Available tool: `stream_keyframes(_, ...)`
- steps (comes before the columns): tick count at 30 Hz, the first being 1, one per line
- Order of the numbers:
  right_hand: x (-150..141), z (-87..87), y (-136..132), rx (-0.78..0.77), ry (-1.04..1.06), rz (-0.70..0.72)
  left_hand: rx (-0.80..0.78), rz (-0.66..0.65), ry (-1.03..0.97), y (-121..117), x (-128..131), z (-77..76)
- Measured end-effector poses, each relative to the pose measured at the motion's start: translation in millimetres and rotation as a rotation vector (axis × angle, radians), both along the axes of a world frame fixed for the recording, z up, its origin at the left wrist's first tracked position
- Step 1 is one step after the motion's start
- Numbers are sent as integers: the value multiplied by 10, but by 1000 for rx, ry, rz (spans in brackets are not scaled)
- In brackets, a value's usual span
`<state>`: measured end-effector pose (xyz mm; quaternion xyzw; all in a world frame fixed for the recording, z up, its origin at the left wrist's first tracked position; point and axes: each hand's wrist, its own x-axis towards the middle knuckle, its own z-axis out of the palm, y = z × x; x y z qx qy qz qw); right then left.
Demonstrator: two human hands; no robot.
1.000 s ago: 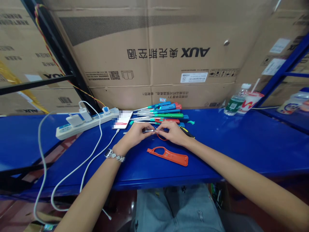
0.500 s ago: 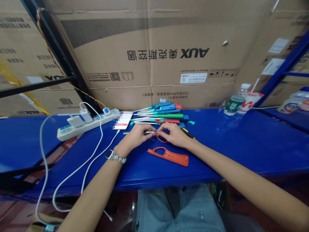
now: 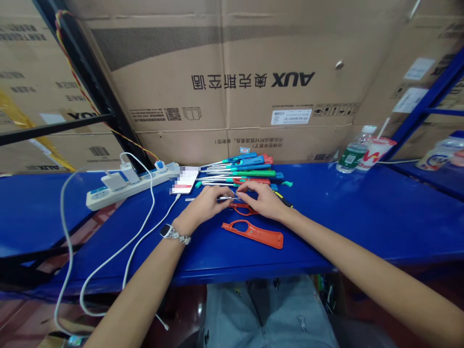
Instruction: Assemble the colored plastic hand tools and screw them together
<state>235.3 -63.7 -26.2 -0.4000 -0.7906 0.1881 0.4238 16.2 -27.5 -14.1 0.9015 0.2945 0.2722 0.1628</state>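
Observation:
My left hand [image 3: 205,205] is closed round a thin metal tube [image 3: 226,197] that points toward my right hand [image 3: 261,200]. The right hand pinches the tube's other end with thumb and forefinger. Under both hands lies an orange half-shell [image 3: 242,209] with a finger loop, resting on the blue bench [image 3: 348,217]. A second orange half-shell [image 3: 255,234] lies loose just in front of my hands. Behind them sits a pile of long lighters [image 3: 246,171] with blue, green and red handles and metal tubes.
A white power strip [image 3: 126,186] with chargers and trailing white cables sits at the left. A phone [image 3: 184,180] lies beside it. A water bottle [image 3: 350,157] and a paper cup [image 3: 377,152] stand at the right. Large cardboard boxes [image 3: 232,77] wall off the back.
The orange half-shell has dropped from my right fingers onto the bench. My right fingers have shifted up and now pinch the metal tube's end.

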Motion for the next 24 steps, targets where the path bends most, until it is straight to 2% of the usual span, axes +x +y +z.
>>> stream_keyframes(7, 44, 15, 23, 93, -143, 25, -29, 33, 6, 2, 10, -9)
stream_keyframes(14, 70, 32, 43, 242, -369, -47, -32, 13, 5, 27, 5, -40)
stream_keyframes(24, 71, 81, -11, 280, -555, -33, -53, 79, 29, 59, -16, -80)
